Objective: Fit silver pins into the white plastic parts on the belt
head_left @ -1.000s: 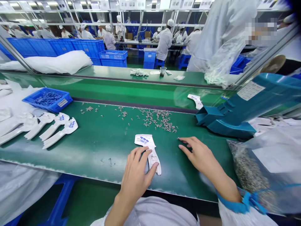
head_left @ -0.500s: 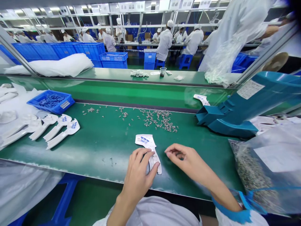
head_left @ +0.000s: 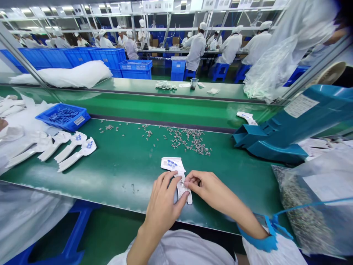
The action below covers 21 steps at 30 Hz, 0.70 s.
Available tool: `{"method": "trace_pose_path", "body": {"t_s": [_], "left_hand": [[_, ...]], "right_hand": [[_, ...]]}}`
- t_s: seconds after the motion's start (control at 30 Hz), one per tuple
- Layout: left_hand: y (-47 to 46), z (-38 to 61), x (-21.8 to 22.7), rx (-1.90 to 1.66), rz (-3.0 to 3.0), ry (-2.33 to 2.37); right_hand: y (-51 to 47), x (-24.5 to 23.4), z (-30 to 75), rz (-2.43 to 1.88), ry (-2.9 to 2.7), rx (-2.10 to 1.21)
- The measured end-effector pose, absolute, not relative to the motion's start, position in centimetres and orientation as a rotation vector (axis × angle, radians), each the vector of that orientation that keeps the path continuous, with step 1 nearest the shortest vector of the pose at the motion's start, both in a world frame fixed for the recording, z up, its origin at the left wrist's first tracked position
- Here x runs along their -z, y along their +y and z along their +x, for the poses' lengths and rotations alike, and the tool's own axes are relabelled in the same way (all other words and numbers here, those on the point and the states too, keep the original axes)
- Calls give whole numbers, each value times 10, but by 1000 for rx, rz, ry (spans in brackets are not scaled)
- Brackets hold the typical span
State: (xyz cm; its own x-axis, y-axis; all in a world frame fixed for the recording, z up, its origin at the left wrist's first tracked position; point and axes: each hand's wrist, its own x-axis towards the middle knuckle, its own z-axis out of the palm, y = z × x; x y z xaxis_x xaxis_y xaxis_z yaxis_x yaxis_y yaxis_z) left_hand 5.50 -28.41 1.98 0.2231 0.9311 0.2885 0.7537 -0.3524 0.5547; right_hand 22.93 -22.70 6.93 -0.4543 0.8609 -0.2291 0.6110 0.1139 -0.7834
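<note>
A white plastic handle-shaped shell [head_left: 173, 163] with blue pieces in its wide end lies on the green bench in front of me. My left hand [head_left: 165, 195] grips its lower part, fingers on the left edge and thumb on the right. Over the shell's narrow part, my right hand [head_left: 202, 184] is closed in a pinch, its fingertips touching down near a tiny metallic spot. Whatever sits between those fingertips is too small to make out. Beyond the shell, many small metal parts [head_left: 193, 140] are scattered on the bench.
Several similar white shells [head_left: 78, 152] lie at left beside a blue bin [head_left: 82, 119] of blue pieces. At right stand a teal plastic chute [head_left: 278, 129] and a clear bag [head_left: 300, 209] of small metal parts. Another shell [head_left: 247, 117] rests past the bench's back edge. Co-workers sit further back.
My right hand has moved left from beside the shell onto it, fingertips now at its narrow part. The left hand keeps its grip. The view has shifted slightly.
</note>
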Motion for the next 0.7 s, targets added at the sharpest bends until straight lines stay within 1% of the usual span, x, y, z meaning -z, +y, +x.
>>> {"method": "trace_pose_path", "body": {"t_s": [0.2,0.37,0.57,0.7], "left_hand": [[-283,55,-19,-844,2191,1590],[-283,55,-20,-834,2178,1587],[-284,55,-19,-824,2161,1600],[-282,55,-20,-839,2171,1609]], "right_hand": [[-221,-71,225,-1459,-2208,-1147],[-220,-69,227,-1377,-2305,-1082],[-215,-64,229,-1368,-2332,-1077],[-211,-61,228,-1451,-2215,-1197]]}}
